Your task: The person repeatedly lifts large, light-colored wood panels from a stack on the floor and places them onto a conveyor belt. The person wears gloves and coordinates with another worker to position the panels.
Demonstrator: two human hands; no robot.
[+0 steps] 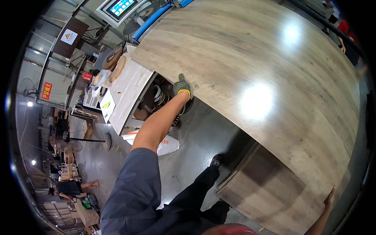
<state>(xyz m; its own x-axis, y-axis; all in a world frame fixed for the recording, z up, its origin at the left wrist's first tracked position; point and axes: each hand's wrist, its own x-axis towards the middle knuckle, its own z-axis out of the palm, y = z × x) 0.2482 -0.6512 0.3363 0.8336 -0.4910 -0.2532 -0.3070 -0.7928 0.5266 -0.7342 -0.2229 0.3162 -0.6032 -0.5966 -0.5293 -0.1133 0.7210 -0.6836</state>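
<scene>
Large wood-grain board (pixel 254 90), pale grey-brown and glossy with 2 bright light reflections, filling the upper right of the view, raised above the concrete floor (pixel 196 133). Left hand (pixel 182 87), in a dark work glove with a yellow cuff, gripping the board's left edge, arm stretched out. Right hand (pixel 329 199) bare, fingers flat against the board's lower right edge. Just beneath, more boards in a stack (pixel 266 188). Left of the board, a pale workbench (pixel 125 90) with reels of edge tape. White sack (pixel 166 144) on the floor below the arm. Machine screen (pixel 121 7) at top left.
</scene>
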